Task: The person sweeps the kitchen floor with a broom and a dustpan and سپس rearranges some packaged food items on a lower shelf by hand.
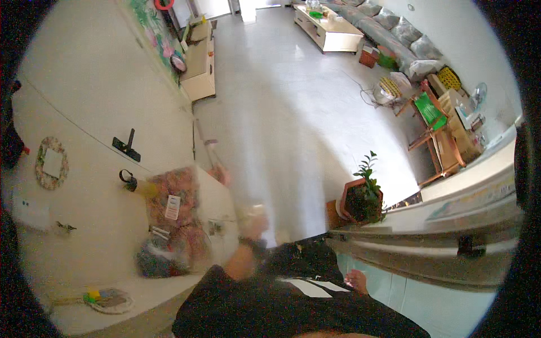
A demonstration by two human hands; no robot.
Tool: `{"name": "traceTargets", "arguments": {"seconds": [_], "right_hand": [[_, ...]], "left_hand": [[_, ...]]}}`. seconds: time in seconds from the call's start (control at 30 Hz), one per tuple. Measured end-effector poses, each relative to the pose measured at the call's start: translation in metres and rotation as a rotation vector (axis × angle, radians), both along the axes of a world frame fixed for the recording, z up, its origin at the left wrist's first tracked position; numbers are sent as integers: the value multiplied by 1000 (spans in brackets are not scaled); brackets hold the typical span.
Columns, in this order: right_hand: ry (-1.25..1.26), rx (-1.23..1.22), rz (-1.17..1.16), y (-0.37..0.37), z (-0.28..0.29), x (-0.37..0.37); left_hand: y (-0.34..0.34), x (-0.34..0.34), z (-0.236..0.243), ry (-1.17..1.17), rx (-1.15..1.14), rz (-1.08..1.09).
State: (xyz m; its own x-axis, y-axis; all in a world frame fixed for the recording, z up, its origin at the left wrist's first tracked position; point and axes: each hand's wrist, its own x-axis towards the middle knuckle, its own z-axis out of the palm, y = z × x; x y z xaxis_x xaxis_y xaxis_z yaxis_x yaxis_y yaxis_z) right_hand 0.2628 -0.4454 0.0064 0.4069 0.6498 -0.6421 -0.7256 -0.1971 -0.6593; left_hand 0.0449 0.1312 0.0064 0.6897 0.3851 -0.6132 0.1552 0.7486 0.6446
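My left hand (256,224) reaches forward from a black sleeve, with a dark band at its wrist. Motion smears its fingers, and a pale blur at their tips could be something held. Just left of this hand stands a white cabinet (217,194) with a red patterned cover (179,225) over part of its top. My right hand (356,280) is low, close to my body on the right. Its fingers look curled, but whatever they may hold is too small to make out.
On the cover lie a white rectangular thing (173,207) and a plastic-wrapped bundle (163,256). A potted plant (363,197) stands ahead on the right. Farther off are a wooden chair (437,132), a low table (327,31), a sofa (383,36) and a long low cabinet (200,65).
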Motion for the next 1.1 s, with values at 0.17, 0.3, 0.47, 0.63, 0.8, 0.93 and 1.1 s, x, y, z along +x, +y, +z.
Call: {"name": "traceTargets", "arguments": {"seconds": [0.17, 0.3, 0.47, 0.63, 0.8, 0.93, 1.1], "right_hand": [[-139, -716, 338, 86, -1, 51], [-120, -625, 318, 160, -10, 105], [-107, -600, 378, 227, -44, 181], [-48, -392, 453, 319, -83, 276], [189, -137, 374, 442, -96, 436], [-170, -393, 412, 575, -11, 497], [-176, -424, 477, 683, -4, 565]], "left_hand": [[60, 21, -15, 74, -138, 163], [72, -9, -76, -90, -389, 470], [105, -25, -99, 240, 1, 43], [179, -31, -106, 682, 1046, -652], [274, 54, -68, 854, 996, -263], [352, 110, -23, 847, 895, 152], [425, 138, -22, 888, 952, 309]]}}
